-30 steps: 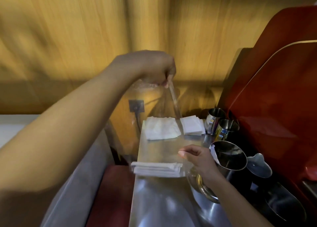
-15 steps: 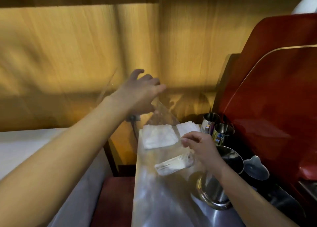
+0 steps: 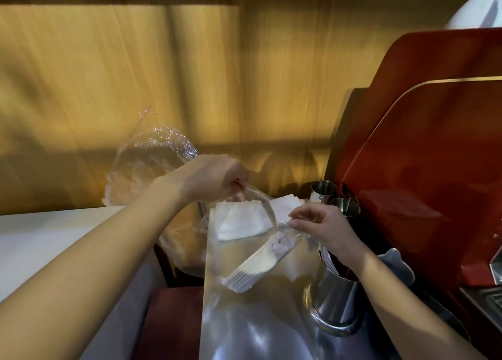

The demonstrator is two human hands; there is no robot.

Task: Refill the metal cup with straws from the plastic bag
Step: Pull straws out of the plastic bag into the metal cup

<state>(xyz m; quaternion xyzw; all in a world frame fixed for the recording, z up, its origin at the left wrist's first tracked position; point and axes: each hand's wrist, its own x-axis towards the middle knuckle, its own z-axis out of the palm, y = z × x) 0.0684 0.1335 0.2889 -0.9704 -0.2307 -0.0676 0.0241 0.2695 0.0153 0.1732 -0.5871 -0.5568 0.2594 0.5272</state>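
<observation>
Straws, a white paper-wrapped bundle (image 3: 254, 266), lie inside the clear crinkled plastic bag (image 3: 163, 164), just left of the tall shiny metal cup (image 3: 335, 300). Left hand (image 3: 212, 181) grips the bag's film; right hand (image 3: 323, 229) pinches its end above the cup. Extraction seems underway; next, the bundle needs sliding out and tipping into the cup.

A single head-worn wide-angle view looks forward and down, close over a steel counter (image 3: 244, 332), facing a far wooden wall (image 3: 190, 87); a red machine (image 3: 421, 169) stands right.
</observation>
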